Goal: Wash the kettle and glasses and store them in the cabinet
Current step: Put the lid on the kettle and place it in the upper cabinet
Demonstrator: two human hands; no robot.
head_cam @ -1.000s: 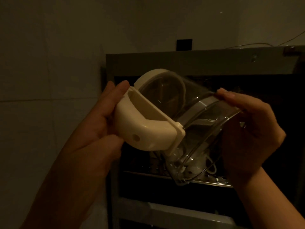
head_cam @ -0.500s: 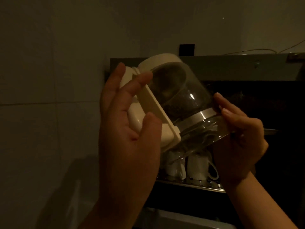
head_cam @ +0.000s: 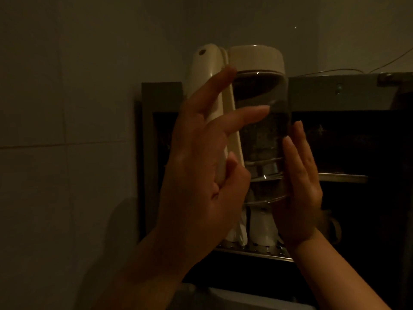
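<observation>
While I held the clear glass kettle with its cream plastic lid and handle [head_cam: 261, 121] upright before the open dark cabinet [head_cam: 348, 139], my left hand [head_cam: 201, 175] and right hand [head_cam: 299, 193] pressed it between spread, straight fingers; firmer curled grips seemed wiser before shelving.

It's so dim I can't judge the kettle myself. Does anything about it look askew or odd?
The kettle is upside down: its cream base is on top and its glass body hangs below, held in front of the open cabinet between the left hand and the right hand. Nothing looks spilled or broken.
</observation>
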